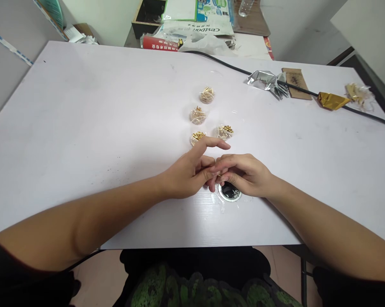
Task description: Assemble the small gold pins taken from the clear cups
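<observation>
My left hand (195, 170) and my right hand (245, 172) meet over the near middle of the white table. Thumb and fingers of both are pinched together, and a tiny gold-coloured piece seems to show between the fingertips; its kind is too small to make out. The left index finger stretches out above the rest. Partly under my right hand is a round black disc with a silver rim (230, 192), set in the tabletop. Just beyond the hands stand small clear cups of gold pins, one behind my left hand (198, 136) and another to its right (225, 131).
Two more cups of gold pieces (198, 115) (207, 95) stand farther back. A black cable (224, 64) crosses the back right, with silver foil (265, 80) and gold foil (333, 101) on it. Brown cardboard (296, 84) and a plastic bag (358, 94) lie there.
</observation>
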### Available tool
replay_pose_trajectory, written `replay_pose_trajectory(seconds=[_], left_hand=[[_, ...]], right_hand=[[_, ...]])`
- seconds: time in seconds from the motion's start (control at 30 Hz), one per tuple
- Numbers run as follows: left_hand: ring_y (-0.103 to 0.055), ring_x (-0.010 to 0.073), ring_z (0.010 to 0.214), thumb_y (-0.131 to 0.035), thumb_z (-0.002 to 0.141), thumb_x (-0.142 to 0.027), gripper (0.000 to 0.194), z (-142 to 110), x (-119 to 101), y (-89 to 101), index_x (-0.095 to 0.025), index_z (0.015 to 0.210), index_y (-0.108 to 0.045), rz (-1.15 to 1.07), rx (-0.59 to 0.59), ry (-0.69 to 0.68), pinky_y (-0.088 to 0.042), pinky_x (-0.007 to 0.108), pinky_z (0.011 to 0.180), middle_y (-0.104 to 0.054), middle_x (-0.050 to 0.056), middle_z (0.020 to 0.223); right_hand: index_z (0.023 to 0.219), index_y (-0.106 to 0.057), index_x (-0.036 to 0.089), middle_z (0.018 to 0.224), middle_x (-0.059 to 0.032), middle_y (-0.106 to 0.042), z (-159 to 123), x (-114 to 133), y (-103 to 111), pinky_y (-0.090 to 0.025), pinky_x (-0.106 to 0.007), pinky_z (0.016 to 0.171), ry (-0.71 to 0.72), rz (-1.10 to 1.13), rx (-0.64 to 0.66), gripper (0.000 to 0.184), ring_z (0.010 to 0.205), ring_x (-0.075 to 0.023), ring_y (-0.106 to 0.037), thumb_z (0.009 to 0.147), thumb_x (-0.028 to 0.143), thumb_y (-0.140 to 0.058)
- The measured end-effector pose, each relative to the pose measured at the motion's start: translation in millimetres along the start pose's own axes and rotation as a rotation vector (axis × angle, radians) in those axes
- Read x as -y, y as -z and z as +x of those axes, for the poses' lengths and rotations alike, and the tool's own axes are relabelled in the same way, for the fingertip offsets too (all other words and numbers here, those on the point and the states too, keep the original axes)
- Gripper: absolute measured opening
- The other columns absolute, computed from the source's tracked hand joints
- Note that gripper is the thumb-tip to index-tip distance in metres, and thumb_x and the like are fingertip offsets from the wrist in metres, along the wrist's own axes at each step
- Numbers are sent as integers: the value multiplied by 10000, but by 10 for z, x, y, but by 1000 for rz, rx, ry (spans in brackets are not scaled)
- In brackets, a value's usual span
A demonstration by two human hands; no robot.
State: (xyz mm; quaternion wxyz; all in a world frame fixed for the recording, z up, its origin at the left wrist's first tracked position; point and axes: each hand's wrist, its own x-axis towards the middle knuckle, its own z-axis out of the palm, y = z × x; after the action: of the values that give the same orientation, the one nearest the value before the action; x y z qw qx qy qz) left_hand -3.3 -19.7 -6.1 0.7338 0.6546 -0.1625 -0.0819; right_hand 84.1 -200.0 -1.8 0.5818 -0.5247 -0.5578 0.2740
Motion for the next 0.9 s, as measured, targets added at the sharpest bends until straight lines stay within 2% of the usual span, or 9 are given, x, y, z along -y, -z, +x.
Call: replay_pose_trajectory(seconds=[0.6,0.9], left_hand=[[-609,75,580,-453,985,-134,300,7,10,0,-220,1257,-357,17,11,-56,-538,188,577,-575,-46,672],[-633,92,610,-468,989,-154,309,16,-8,-10,-206,1262,-333,-18,24,-49,-549,194,597,-577,-46,633]], right_hand=[[1207,-583,179,883,-44,-655,1,-39,-12,-630,-279,688,-2,23,17,287,820,-142,-725,978,43,-476],[1212,-603,170,855,-41,-647,8,-16,-4,-622,-244,654,6,48,8,293,826,-151,-736,973,42,-489]])
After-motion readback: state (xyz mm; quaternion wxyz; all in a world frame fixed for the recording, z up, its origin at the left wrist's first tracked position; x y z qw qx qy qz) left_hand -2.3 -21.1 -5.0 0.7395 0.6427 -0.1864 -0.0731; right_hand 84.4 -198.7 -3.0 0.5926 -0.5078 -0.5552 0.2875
